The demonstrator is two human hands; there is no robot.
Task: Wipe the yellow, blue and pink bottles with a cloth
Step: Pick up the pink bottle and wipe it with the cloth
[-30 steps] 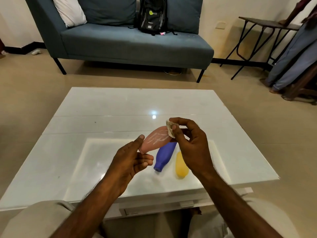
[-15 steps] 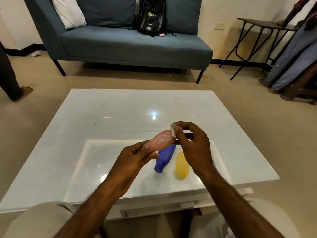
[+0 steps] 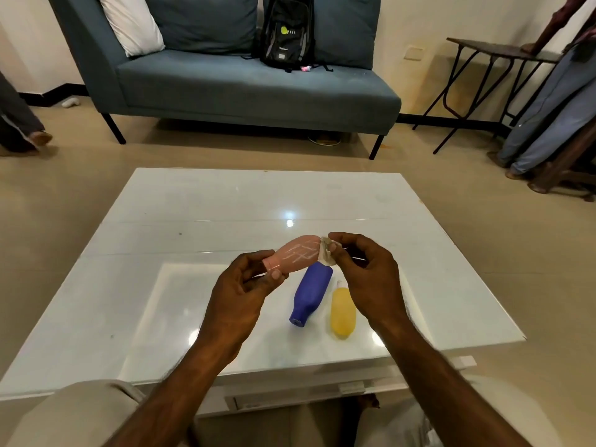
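Note:
My left hand (image 3: 240, 293) grips the neck end of the pink bottle (image 3: 295, 254), which is held in the air above the white table (image 3: 161, 285), lying sideways with white scribble marks on its side. My right hand (image 3: 371, 275) pinches a small crumpled white cloth (image 3: 327, 253) against the bottle's wide end. The blue bottle (image 3: 311, 293) lies on the table under the pink one, neck towards me. The yellow bottle (image 3: 343, 312) lies just to its right, partly behind my right wrist.
A blue sofa (image 3: 258, 88) with a black backpack (image 3: 287, 30) stands beyond the table. A dark folding side table (image 3: 496, 59) is at the back right, with a person's legs (image 3: 548, 108) beside it. Another person's foot (image 3: 35, 138) shows at the far left.
The pink bottle has turned in my left hand, so its marked side and neck show more. My right hand with the cloth stays at the wide end. A person has walked in at the left.

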